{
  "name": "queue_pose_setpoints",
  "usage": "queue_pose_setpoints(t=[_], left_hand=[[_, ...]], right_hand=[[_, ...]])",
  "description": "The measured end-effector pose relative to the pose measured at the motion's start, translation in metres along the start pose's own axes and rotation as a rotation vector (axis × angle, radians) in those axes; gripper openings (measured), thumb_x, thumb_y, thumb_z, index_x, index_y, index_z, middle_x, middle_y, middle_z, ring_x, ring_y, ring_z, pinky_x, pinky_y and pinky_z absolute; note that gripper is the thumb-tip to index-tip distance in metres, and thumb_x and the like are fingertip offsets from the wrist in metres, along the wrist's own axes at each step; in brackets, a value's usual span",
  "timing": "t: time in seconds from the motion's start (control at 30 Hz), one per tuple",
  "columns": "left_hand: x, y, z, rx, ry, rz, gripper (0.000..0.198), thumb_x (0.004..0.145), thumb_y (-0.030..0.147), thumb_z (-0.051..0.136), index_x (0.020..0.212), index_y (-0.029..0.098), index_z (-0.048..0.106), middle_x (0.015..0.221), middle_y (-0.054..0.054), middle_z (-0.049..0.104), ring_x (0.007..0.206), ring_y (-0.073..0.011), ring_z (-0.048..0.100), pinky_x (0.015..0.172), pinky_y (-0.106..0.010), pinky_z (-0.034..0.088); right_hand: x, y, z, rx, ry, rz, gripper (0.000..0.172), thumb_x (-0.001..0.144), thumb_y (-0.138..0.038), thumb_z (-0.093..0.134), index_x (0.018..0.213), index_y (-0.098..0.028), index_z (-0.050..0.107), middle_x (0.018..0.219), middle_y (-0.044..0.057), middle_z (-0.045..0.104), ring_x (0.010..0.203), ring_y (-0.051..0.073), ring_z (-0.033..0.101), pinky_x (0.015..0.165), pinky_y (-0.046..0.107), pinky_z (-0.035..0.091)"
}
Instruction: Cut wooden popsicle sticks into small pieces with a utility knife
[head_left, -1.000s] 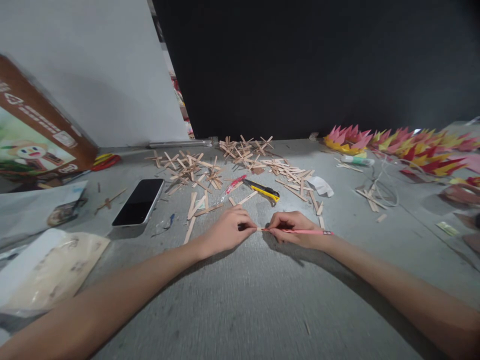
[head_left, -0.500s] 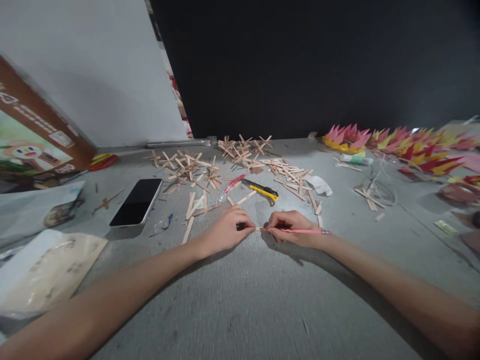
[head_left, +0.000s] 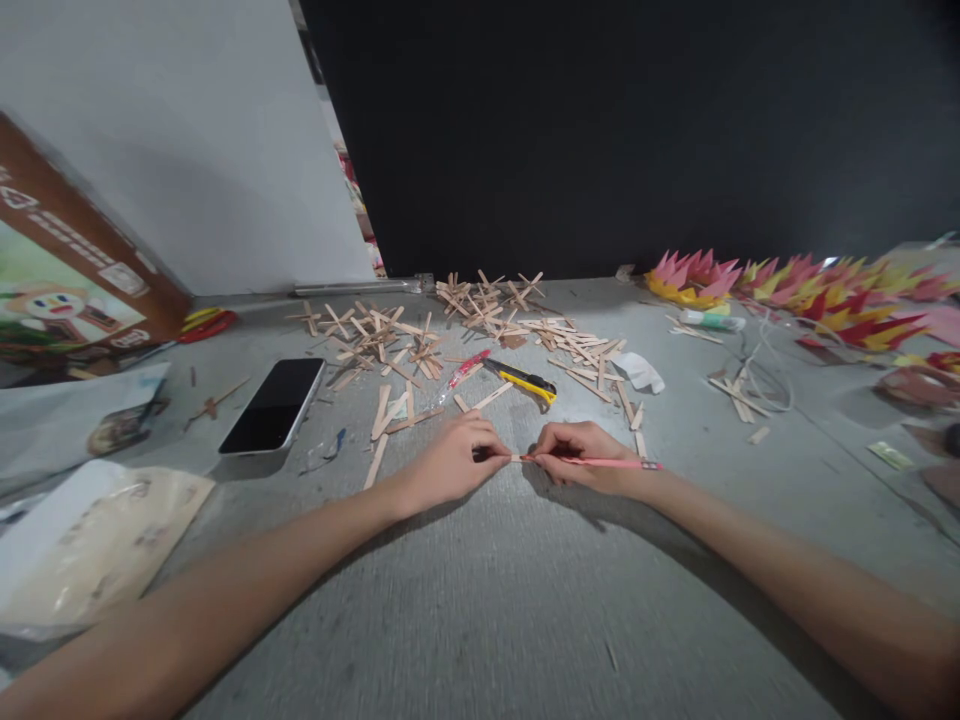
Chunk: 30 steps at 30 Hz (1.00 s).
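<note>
My left hand [head_left: 454,460] is closed in a pinch on a small wooden stick [head_left: 516,458], mostly hidden by the fingers. Facing it, my right hand [head_left: 581,458] grips a pink pencil [head_left: 616,463], its tip at the stick and its back end lying over the wrist. Beyond the hands lie a yellow and black utility knife [head_left: 529,383] and a red and clear plastic piece [head_left: 466,368]. Loose popsicle sticks [head_left: 491,396] are scattered just past my fingers.
Star-shaped clusters of glued sticks [head_left: 379,335] lie at the back, beside a pile of loose sticks [head_left: 574,342]. A phone [head_left: 274,405] and a plastic packet [head_left: 97,545] are at left. Pink and yellow paper crowns [head_left: 694,278], a glue stick [head_left: 712,320] and a cable [head_left: 784,385] occupy the right.
</note>
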<state>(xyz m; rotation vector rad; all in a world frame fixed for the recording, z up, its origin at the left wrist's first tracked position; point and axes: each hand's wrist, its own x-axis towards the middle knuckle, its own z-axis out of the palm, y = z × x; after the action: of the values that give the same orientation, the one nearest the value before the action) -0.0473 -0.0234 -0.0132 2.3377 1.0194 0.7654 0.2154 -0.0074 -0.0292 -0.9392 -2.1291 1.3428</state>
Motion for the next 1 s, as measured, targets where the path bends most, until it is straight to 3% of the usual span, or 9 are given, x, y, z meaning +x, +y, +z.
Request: queue_pose_setpoints(t=[1.0], left_hand=[[-0.0004,-0.0026,0.0011,-0.004,0.0,0.022,0.013,0.096,0.023,0.073,0.085,0.022,0.078,0.081,-0.002,0.077,0.083,-0.0198,0.064,0.087,-0.037,0.047]], right_hand=[[-0.0002,-0.0078,0.0008,0.036,0.007,0.013,0.028,0.099,-0.046,0.066,0.092,-0.019,0.065,0.068,0.0,0.067,0.055,0.011,0.057,0.051,0.023,0.045]])
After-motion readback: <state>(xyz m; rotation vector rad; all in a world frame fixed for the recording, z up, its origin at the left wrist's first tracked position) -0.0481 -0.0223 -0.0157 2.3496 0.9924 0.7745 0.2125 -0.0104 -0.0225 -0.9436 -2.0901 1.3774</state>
